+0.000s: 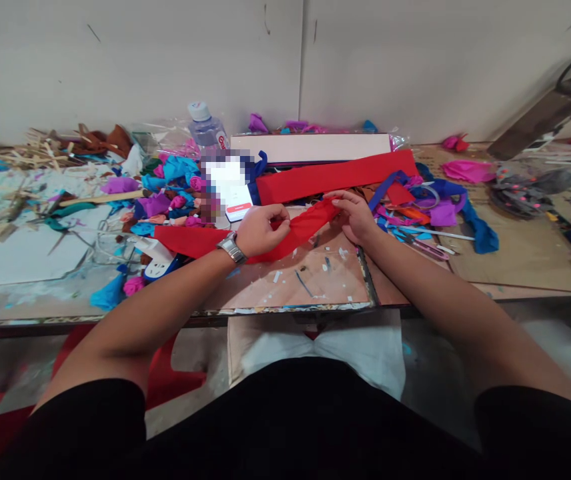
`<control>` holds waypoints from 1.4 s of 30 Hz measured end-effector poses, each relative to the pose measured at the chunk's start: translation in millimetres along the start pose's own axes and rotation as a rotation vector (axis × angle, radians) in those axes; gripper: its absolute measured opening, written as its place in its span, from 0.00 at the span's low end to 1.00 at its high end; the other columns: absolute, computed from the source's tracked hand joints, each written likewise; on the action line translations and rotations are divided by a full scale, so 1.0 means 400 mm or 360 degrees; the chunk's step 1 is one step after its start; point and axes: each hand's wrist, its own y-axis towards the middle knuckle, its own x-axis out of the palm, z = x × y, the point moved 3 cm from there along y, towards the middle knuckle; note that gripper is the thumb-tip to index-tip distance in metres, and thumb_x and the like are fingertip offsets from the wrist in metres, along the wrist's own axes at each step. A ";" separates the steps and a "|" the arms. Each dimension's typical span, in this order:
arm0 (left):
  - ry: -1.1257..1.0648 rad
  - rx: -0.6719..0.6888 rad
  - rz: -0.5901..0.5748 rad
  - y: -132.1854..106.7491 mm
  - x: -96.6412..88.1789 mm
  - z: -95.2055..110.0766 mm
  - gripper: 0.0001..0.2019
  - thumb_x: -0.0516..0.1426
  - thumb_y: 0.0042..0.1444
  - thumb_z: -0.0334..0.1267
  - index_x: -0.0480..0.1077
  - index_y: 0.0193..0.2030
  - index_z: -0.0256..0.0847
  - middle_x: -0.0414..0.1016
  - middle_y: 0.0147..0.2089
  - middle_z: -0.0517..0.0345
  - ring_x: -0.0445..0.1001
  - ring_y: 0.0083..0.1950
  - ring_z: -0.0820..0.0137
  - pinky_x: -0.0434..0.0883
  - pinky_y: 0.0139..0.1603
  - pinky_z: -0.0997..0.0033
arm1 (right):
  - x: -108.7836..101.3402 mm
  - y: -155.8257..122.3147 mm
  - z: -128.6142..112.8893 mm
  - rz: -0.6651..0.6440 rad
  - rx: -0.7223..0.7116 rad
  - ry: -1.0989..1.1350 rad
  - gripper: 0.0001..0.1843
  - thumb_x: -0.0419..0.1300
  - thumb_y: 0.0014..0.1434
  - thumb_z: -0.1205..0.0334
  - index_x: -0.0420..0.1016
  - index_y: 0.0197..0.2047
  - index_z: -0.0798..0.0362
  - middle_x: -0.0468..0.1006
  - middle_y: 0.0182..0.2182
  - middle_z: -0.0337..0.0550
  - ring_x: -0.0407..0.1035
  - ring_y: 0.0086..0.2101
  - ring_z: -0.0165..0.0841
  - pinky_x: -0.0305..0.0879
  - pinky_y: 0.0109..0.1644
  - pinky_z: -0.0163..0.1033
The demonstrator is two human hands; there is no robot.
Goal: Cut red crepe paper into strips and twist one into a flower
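Observation:
A long red strip, which looks like crepe paper or cloth, (285,248) runs slantwise across the table in front of me. My left hand (261,230), with a metal watch on its wrist, is closed on the strip's upper edge near its middle. At the strip's right end, which looks gathered, my right hand (355,215) pinches it between thumb and fingers. The strip's left end (180,240) lies loose beyond my left wrist. Behind both hands rests a second, flat red strip (335,177). A lit phone (238,203) stands just behind my left hand.
Coloured paper flowers and scraps (165,190) crowd the left side, with a power strip (159,260) nearer me. A bottle (209,133) stands at the back. On the right lie a blue strip (478,220), a cutter (425,247) and dark netting (525,190).

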 end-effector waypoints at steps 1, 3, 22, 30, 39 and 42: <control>0.0002 -0.0003 -0.0001 0.000 0.000 0.000 0.08 0.57 0.60 0.42 0.73 0.34 0.42 0.78 0.32 0.56 0.73 0.33 0.67 0.67 0.38 0.63 | 0.000 0.000 0.000 0.0000 -0.0005 -0.0011 0.15 0.72 0.43 0.56 0.84 0.37 0.48 0.82 0.31 0.36 0.70 0.26 0.28 0.64 0.26 0.31; 0.0009 -0.0011 -0.0001 0.000 -0.001 0.002 0.08 0.56 0.59 0.42 0.73 0.34 0.42 0.78 0.32 0.56 0.73 0.33 0.67 0.67 0.38 0.63 | 0.000 0.000 0.001 -0.0010 0.0005 -0.0025 0.16 0.73 0.43 0.55 0.83 0.38 0.48 0.82 0.31 0.36 0.70 0.26 0.28 0.62 0.25 0.31; 0.0002 -0.0016 0.0002 0.003 -0.004 0.003 0.08 0.56 0.59 0.42 0.73 0.34 0.42 0.78 0.32 0.56 0.73 0.34 0.66 0.68 0.39 0.62 | 0.009 -0.012 -0.008 -0.0090 -0.0041 0.0006 0.23 0.79 0.43 0.52 0.83 0.43 0.46 0.81 0.30 0.34 0.70 0.24 0.27 0.57 0.22 0.30; -0.0003 -0.0013 0.0005 0.001 -0.003 0.002 0.07 0.57 0.59 0.41 0.73 0.34 0.42 0.79 0.32 0.56 0.74 0.34 0.66 0.68 0.39 0.63 | 0.008 -0.003 -0.001 -0.0040 -0.0093 -0.0013 0.23 0.80 0.41 0.49 0.83 0.39 0.48 0.83 0.31 0.36 0.70 0.26 0.27 0.63 0.25 0.31; 0.0034 -0.0016 0.0001 -0.001 0.001 0.003 0.08 0.57 0.59 0.42 0.74 0.34 0.42 0.78 0.32 0.57 0.72 0.33 0.67 0.65 0.37 0.63 | 0.004 -0.004 0.002 0.0026 0.0000 -0.0017 0.23 0.80 0.42 0.47 0.81 0.37 0.48 0.81 0.29 0.36 0.69 0.25 0.27 0.62 0.25 0.31; 0.0027 -0.0007 -0.0013 -0.001 0.001 0.004 0.08 0.57 0.59 0.42 0.74 0.33 0.42 0.79 0.32 0.56 0.73 0.33 0.66 0.65 0.37 0.63 | 0.000 0.001 0.009 0.0026 -0.0013 -0.0023 0.23 0.80 0.43 0.47 0.79 0.37 0.48 0.81 0.29 0.35 0.71 0.26 0.28 0.64 0.26 0.32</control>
